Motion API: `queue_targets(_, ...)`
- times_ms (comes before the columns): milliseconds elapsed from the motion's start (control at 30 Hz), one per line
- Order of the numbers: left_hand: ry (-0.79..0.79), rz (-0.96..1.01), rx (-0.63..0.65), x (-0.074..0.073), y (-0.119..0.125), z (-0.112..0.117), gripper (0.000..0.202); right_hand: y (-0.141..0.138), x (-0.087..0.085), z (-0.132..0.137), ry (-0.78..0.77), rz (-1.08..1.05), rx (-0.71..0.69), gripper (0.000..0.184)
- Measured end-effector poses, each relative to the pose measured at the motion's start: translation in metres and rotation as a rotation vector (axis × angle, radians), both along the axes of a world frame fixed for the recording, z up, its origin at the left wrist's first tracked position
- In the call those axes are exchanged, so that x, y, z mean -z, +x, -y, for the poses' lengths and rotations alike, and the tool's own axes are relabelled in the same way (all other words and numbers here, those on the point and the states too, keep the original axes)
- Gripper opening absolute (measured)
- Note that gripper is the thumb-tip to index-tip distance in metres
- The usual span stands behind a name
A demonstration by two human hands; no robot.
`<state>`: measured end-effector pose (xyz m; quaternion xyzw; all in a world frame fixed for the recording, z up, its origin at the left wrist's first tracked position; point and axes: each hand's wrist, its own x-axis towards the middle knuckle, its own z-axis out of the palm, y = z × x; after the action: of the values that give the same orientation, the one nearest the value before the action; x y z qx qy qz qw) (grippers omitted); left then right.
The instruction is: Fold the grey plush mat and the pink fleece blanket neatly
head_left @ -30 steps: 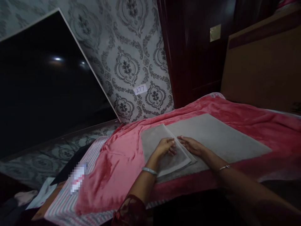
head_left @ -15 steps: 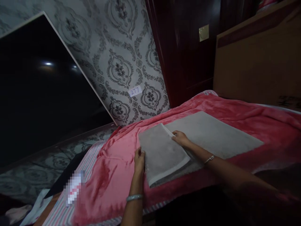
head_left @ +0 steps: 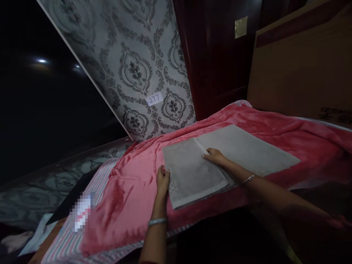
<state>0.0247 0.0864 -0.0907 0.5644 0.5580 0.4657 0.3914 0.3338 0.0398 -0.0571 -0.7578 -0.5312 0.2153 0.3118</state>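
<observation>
A grey towel-like cloth [head_left: 253, 150] lies across a pink blanket, its left part doubled over into a flap [head_left: 192, 172] with a pale hem. My right hand [head_left: 216, 156] pinches the flap's hemmed edge between thumb and fingers, over the middle of the cloth. At the folded left side, my left hand [head_left: 163, 179] has its fingers curled and pressed to the edge; what lies between the fingertips is partly hidden. A small pattern shows on the flap near the left hand.
The rumpled pink blanket [head_left: 132, 194] covers a striped sheet [head_left: 59, 234]. A large dark screen [head_left: 55, 110] stands to the left. A numbered paper [head_left: 154, 98] is on the patterned wall, and a big cardboard box [head_left: 299, 69] stands at the back right.
The flap's free edge has come down flatter and a little to the right on the cloth, with my right hand still on it. The left hand stays at the fold; the view has shifted slightly.
</observation>
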Motion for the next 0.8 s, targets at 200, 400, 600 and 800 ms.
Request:
queue_targets(200,0.023,-0.151,-0.028,-0.008,0.007,0.008,0.066,0.002,0.001,0.002,-0.021,0.114,0.033,0.024)
queue_targets(400,0.040,-0.174,-0.027,-0.010,0.007,0.010,0.057,0.003,0.003,0.005,-0.050,0.174,0.030,0.023)
queue_targets(600,0.026,-0.043,0.054,-0.005,0.006,0.009,0.061,0.006,0.000,0.020,-0.042,0.188,0.010,0.031)
queue_targets(800,0.073,-0.199,0.038,-0.005,0.010,0.011,0.061,0.008,-0.005,0.029,-0.035,0.210,0.007,0.031)
